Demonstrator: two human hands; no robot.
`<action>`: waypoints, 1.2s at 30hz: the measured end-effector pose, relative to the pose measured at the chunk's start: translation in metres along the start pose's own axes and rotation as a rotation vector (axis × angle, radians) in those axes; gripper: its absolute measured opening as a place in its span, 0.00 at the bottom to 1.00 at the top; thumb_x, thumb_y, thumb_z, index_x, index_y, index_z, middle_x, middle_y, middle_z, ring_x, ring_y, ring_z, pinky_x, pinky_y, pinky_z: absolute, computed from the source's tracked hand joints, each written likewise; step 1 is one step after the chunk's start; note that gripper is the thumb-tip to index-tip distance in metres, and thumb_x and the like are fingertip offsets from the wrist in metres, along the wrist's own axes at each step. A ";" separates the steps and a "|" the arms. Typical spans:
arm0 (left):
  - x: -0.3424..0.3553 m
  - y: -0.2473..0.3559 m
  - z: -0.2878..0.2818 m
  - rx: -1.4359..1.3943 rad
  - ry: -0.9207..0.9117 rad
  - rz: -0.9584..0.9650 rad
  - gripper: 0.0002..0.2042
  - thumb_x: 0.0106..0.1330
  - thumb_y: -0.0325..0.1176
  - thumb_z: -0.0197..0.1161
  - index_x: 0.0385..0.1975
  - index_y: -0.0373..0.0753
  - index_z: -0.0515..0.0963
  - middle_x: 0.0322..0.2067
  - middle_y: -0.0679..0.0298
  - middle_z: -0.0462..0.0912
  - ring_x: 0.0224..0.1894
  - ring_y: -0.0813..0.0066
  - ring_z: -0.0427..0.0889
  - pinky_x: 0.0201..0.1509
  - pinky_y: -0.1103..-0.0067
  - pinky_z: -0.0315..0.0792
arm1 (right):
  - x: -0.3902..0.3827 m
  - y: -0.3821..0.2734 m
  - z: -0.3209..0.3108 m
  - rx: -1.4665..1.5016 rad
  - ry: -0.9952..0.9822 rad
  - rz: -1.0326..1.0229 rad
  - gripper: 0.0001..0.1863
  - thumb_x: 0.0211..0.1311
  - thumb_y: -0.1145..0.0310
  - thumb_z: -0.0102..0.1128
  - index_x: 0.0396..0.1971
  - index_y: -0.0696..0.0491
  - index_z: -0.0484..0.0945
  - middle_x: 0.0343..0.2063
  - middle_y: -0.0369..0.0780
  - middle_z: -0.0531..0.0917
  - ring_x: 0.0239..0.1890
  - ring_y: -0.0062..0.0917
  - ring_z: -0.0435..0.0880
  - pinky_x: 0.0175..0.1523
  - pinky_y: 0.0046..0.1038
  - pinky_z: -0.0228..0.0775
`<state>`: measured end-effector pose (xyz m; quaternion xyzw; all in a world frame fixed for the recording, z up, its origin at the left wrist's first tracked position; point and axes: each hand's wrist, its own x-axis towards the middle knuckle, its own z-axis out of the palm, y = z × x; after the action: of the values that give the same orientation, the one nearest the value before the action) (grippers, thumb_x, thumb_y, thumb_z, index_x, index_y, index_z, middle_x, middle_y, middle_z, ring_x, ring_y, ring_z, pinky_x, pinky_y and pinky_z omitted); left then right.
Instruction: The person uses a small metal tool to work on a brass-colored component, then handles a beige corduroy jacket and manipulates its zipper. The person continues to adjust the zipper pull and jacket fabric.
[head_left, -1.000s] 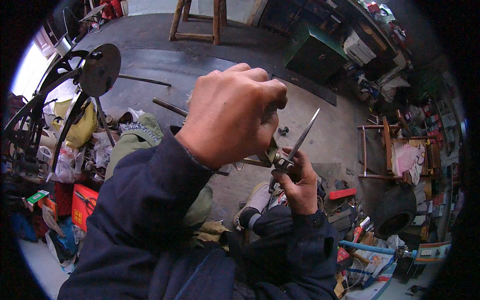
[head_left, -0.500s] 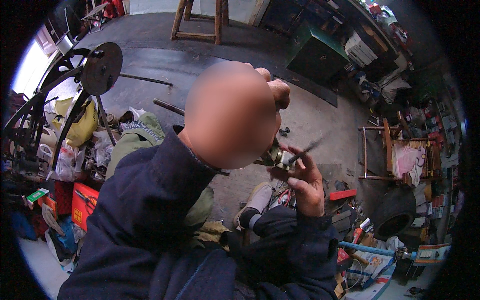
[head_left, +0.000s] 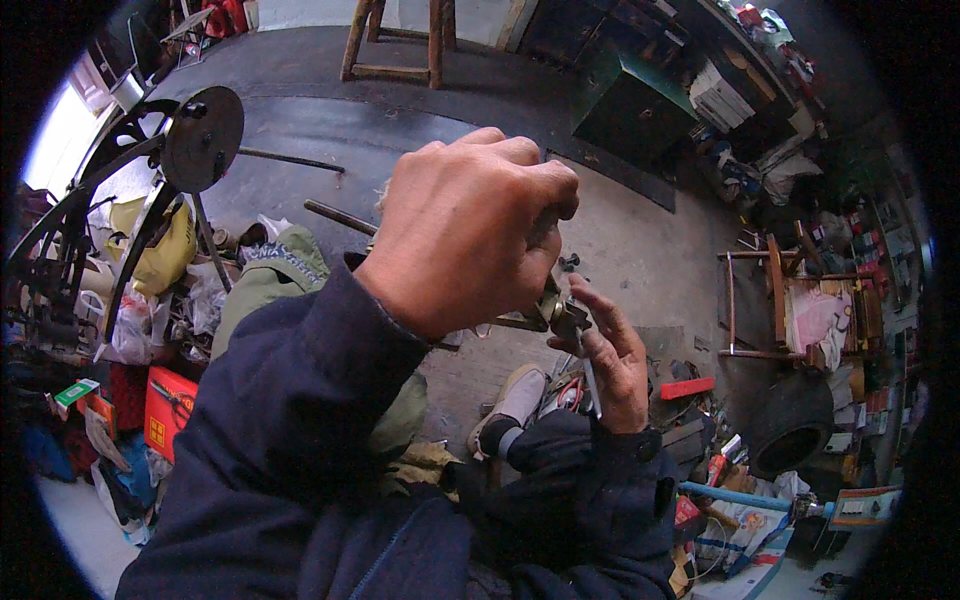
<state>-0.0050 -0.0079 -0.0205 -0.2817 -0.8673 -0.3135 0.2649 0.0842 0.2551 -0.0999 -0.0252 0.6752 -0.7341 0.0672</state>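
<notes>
metal spike (head_left: 592,386) right of centre swung from up-right to down, suggesting turning at the fitting (head_left: 569,319); left hand (head_left: 468,232) closed, contents hidden, right hand (head_left: 620,370) loosely curled, grip unclear.

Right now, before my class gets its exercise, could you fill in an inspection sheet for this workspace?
Surface: grey floor, scuffed; a small dark object lies on it.
Job's things: metal fitting between the hands; thin metal rod pointing down from it.
Clutter: yellow bag and red box on the left; red bar and tyre on the right.
Hands: left hand curled, its grip hidden; right hand partly spread at the fitting, firmness unclear.
Cables: none clearly identifiable.
Surroundings: wooden stool and green box beyond; black machine with a round disc on the left.
</notes>
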 end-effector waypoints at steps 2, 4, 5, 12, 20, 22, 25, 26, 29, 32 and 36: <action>0.000 0.001 0.000 -0.009 0.002 0.008 0.08 0.60 0.35 0.76 0.39 0.47 0.93 0.38 0.60 0.92 0.47 0.55 0.91 0.47 0.60 0.84 | 0.000 -0.001 0.001 -0.004 -0.027 -0.024 0.37 0.76 0.67 0.71 0.80 0.56 0.70 0.86 0.48 0.65 0.76 0.38 0.80 0.77 0.40 0.75; 0.000 0.000 0.001 -0.010 0.002 0.012 0.08 0.60 0.34 0.76 0.39 0.47 0.93 0.38 0.60 0.92 0.47 0.55 0.91 0.47 0.60 0.84 | 0.000 0.000 0.002 -0.031 -0.040 -0.014 0.49 0.68 0.77 0.77 0.86 0.52 0.62 0.88 0.46 0.61 0.78 0.39 0.79 0.78 0.44 0.76; 0.000 0.000 0.002 -0.006 0.003 0.015 0.08 0.61 0.34 0.75 0.39 0.47 0.93 0.38 0.60 0.92 0.47 0.55 0.91 0.47 0.60 0.84 | 0.000 0.001 0.003 -0.190 -0.045 -0.101 0.49 0.67 0.79 0.77 0.86 0.51 0.62 0.88 0.46 0.60 0.79 0.40 0.78 0.79 0.45 0.76; 0.000 0.000 0.003 -0.009 0.008 0.013 0.10 0.57 0.29 0.74 0.39 0.48 0.89 0.38 0.63 0.90 0.46 0.53 0.90 0.46 0.62 0.85 | -0.001 0.012 0.007 -0.566 0.018 -0.297 0.44 0.64 0.83 0.77 0.79 0.50 0.70 0.86 0.46 0.65 0.77 0.39 0.80 0.72 0.39 0.81; 0.000 -0.001 0.001 -0.015 0.010 0.015 0.07 0.61 0.34 0.76 0.39 0.47 0.93 0.38 0.61 0.92 0.46 0.55 0.91 0.47 0.60 0.84 | 0.002 0.011 -0.006 -0.337 0.303 -0.023 0.22 0.78 0.70 0.70 0.68 0.54 0.78 0.62 0.42 0.86 0.53 0.26 0.90 0.50 0.29 0.84; 0.000 -0.001 0.002 -0.022 0.009 0.016 0.08 0.61 0.34 0.76 0.39 0.47 0.93 0.38 0.61 0.92 0.46 0.55 0.91 0.47 0.60 0.84 | 0.004 0.010 -0.010 -0.282 0.266 0.130 0.23 0.80 0.66 0.68 0.69 0.57 0.80 0.56 0.44 0.89 0.38 0.25 0.90 0.40 0.28 0.82; 0.000 -0.002 0.003 -0.020 0.006 0.016 0.08 0.60 0.33 0.75 0.39 0.47 0.92 0.38 0.61 0.91 0.46 0.55 0.91 0.47 0.61 0.84 | 0.004 0.007 -0.011 -0.009 0.019 0.252 0.25 0.83 0.69 0.64 0.74 0.58 0.77 0.50 0.43 0.91 0.32 0.19 0.86 0.38 0.24 0.80; 0.000 -0.002 0.004 -0.014 0.014 0.023 0.09 0.59 0.31 0.75 0.39 0.47 0.90 0.38 0.62 0.90 0.46 0.55 0.90 0.46 0.61 0.84 | 0.003 0.007 -0.010 0.013 0.018 0.252 0.29 0.81 0.71 0.65 0.78 0.57 0.74 0.48 0.42 0.92 0.27 0.17 0.83 0.34 0.25 0.78; 0.000 -0.003 0.004 0.007 0.028 0.036 0.09 0.57 0.30 0.74 0.39 0.47 0.89 0.37 0.64 0.89 0.45 0.54 0.90 0.45 0.61 0.84 | 0.000 0.002 -0.008 0.041 0.007 0.297 0.32 0.78 0.74 0.66 0.79 0.57 0.72 0.53 0.44 0.91 0.28 0.18 0.85 0.35 0.24 0.79; 0.000 -0.003 0.003 -0.007 0.014 0.028 0.08 0.59 0.33 0.76 0.39 0.47 0.92 0.38 0.61 0.91 0.46 0.55 0.91 0.46 0.60 0.84 | -0.001 0.004 -0.004 0.102 0.016 0.257 0.34 0.76 0.77 0.67 0.80 0.56 0.71 0.57 0.44 0.90 0.29 0.20 0.85 0.36 0.25 0.82; 0.000 -0.002 0.004 -0.009 0.003 0.026 0.08 0.60 0.35 0.77 0.39 0.46 0.93 0.38 0.60 0.92 0.46 0.55 0.91 0.47 0.60 0.84 | -0.002 0.015 -0.003 0.006 0.057 0.151 0.33 0.74 0.79 0.65 0.78 0.57 0.73 0.62 0.45 0.87 0.38 0.28 0.92 0.47 0.33 0.89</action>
<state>-0.0073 -0.0063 -0.0232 -0.2935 -0.8619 -0.3142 0.2688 0.0868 0.2567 -0.1150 0.0468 0.6746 -0.7295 0.1030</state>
